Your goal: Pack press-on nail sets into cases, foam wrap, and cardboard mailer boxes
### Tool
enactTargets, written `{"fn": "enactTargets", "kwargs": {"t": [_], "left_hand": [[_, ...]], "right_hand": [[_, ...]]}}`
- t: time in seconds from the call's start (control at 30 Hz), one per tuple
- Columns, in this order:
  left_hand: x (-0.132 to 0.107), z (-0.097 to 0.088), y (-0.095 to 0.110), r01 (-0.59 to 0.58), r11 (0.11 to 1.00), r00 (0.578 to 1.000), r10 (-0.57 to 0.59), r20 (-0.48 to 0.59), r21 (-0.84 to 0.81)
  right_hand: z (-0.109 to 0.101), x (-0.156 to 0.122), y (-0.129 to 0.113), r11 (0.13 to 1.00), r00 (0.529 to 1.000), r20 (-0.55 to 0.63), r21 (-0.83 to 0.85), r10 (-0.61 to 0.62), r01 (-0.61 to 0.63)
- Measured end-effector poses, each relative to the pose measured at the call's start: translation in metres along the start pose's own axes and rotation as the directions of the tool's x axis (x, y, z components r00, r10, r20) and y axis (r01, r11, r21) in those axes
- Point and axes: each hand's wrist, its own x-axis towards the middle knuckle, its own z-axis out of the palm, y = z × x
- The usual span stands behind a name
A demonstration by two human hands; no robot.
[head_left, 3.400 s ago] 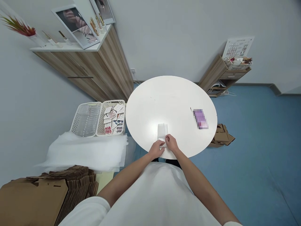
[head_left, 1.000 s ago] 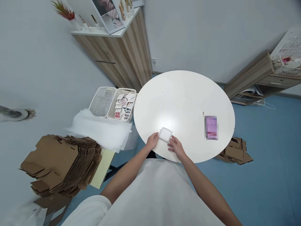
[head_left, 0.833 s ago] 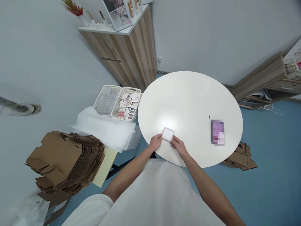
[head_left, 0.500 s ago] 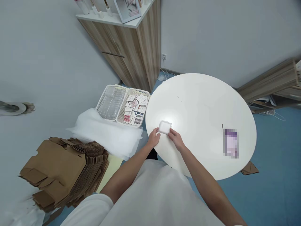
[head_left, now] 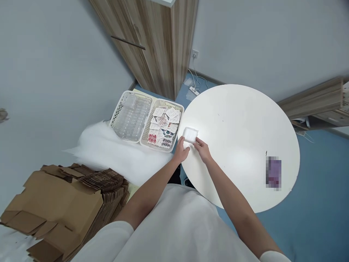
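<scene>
A small squarish white case [head_left: 190, 135] with a pale translucent rim is at the near left side of the round white table [head_left: 240, 120]. My left hand [head_left: 181, 150] has its fingers at the case's near left corner, its thumb a little apart. The fingers of my right hand [head_left: 203, 149] pinch the near right corner. Whether the case rests on the tabletop or is held just above it I cannot tell. Left of my hands, a white basket [head_left: 144, 142] holds several small printed cards [head_left: 163, 120] showing nail designs.
Another basket [head_left: 111, 118] holds clear plastic cases [head_left: 133, 118]. White foam sheets [head_left: 109, 149] and a stack of flat brown cartons [head_left: 62, 203] lie at left. A blurred purple item [head_left: 273, 173] sits on the table's right. A wooden cabinet [head_left: 158, 43] stands behind.
The view has tilted down and shifted. Both hands and the white case are slightly farther from my body. My left thumb has come away from the case.
</scene>
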Motion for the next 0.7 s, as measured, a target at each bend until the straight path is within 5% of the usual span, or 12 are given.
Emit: {"fn": "enactTargets", "kwargs": {"t": [0.37,0.7], "left_hand": [[-0.011,-0.006,-0.004,-0.009,1.0,1.0,0.009,0.027,-0.017],[-0.064,-0.001,0.002,0.042,0.999,0.999,-0.042,-0.001,0.017]], "right_hand": [[-0.006,-0.017,0.003,1.0,1.0,-0.024,-0.022,0.014,-0.014],[-0.036,-0.07,0.029,0.996,0.997,0.046,-0.078,0.058,-0.054]]}}
